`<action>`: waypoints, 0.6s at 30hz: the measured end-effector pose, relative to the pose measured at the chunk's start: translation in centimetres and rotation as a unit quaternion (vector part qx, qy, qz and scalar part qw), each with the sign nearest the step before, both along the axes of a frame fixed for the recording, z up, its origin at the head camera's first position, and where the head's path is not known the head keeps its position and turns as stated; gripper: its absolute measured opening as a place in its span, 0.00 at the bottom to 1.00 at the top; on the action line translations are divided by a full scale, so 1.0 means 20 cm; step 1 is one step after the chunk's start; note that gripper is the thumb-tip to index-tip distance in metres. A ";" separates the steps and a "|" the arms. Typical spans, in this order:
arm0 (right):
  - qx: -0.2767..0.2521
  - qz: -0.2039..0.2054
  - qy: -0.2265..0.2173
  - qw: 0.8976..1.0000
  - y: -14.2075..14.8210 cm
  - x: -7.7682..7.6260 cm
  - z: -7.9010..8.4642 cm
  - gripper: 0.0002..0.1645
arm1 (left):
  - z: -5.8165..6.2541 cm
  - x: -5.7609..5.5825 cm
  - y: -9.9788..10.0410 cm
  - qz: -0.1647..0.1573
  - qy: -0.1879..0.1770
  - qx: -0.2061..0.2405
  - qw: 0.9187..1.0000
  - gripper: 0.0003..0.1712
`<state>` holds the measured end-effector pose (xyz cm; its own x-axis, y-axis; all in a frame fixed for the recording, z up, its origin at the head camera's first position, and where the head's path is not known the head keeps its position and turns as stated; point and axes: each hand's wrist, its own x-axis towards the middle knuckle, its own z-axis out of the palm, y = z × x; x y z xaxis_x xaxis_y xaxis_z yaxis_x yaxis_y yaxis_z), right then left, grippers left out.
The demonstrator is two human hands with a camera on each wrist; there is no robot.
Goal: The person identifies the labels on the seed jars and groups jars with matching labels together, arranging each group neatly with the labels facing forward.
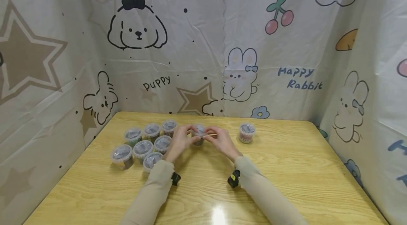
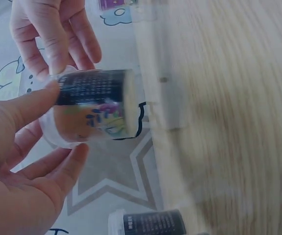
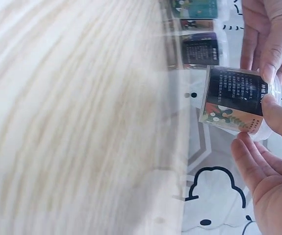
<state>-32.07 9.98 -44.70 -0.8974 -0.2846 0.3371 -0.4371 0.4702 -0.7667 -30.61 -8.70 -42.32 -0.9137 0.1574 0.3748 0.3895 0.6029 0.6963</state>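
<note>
A small clear plastic tub (image 1: 199, 130) with a lid is held between both hands toward the back of the table. My left hand (image 1: 180, 143) grips it at the lid end from the left, thumb on one side and fingers on the other. From the right, my right hand (image 1: 223, 142) pinches the same rim. In the left wrist view, the tub (image 2: 94, 105) shows a black-and-orange label with leaf drawings. Small pale print covers the black part of that tub's label (image 3: 234, 88) in the right wrist view.
Several similar lidded tubs (image 1: 143, 149) stand grouped to the left, the nearest ones close by my left forearm. A lone tub (image 1: 247, 133) with reddish contents stands right of my hands. Behind the wooden table (image 1: 286, 168) hangs a printed curtain (image 1: 197, 41).
</note>
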 end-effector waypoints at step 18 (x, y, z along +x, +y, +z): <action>-0.012 0.010 -0.040 0.999 0.12 0.04 0.05 0.15 | -0.02 0.00 0.05 -0.080 -0.026 0.107 0.991 0.12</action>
<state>-31.19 12.44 -43.64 -0.9156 -0.2961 0.2722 -0.3840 0.4424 -0.8104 -30.65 -7.75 -42.69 -0.9023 0.2236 0.3685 0.4285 0.3731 0.8229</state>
